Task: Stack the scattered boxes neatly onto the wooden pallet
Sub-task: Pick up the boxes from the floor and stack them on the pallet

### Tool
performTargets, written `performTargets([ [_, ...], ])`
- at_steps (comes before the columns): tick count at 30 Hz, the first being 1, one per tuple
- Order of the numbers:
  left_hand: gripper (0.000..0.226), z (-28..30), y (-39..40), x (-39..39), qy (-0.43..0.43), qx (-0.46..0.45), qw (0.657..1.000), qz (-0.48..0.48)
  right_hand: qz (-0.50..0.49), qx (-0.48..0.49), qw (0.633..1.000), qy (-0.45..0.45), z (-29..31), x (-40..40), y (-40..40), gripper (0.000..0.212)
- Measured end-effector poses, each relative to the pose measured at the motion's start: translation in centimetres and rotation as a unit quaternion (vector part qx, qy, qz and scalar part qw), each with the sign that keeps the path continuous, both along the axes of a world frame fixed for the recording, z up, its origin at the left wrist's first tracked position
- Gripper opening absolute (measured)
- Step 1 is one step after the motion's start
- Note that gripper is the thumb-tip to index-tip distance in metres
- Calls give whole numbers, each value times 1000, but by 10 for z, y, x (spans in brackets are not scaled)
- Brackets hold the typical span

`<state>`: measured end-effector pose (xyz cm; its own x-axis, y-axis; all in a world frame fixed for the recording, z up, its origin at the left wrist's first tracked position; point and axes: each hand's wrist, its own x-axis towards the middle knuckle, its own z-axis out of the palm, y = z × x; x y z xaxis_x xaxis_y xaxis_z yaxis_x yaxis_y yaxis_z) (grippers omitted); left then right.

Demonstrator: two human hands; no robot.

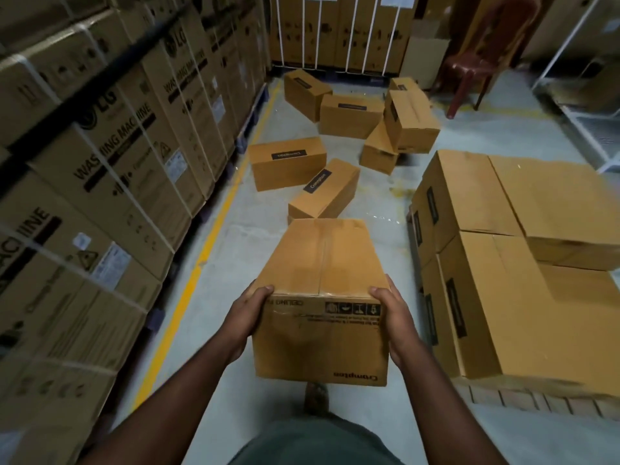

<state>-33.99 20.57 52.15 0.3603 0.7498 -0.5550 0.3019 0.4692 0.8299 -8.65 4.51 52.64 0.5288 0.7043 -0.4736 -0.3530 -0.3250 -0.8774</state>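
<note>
Left hand (246, 313) and right hand (396, 317) clasp box (322, 263) sides

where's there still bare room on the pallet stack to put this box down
The held box is gripped by the left hand and right hand. On the pallet, the lower layer's tops lie bare left of and in front of the upper box. The far floor boxes are crowded.
</note>
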Motion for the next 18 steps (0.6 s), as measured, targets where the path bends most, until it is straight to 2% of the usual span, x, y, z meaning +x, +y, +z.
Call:
performTargets([
  [3, 39, -7, -68, -13, -6, 16, 1000, 4, 0, 17, 1000, -14, -3, -11, -62, 72],
  [7, 51, -19, -160, -36, -2, 19, 1000, 22, -3, 18, 1000, -21, -3, -35, -153, 75],
  [14, 49, 5, -314, -48, -9, 9, 1000, 25, -14, 8, 1000, -2, 23, -51, -305, 78],
  [18, 45, 23, -377, -16, -13, 6, 1000, -22, -39, 24, 999, -6, 38, -23, -376, 66],
])
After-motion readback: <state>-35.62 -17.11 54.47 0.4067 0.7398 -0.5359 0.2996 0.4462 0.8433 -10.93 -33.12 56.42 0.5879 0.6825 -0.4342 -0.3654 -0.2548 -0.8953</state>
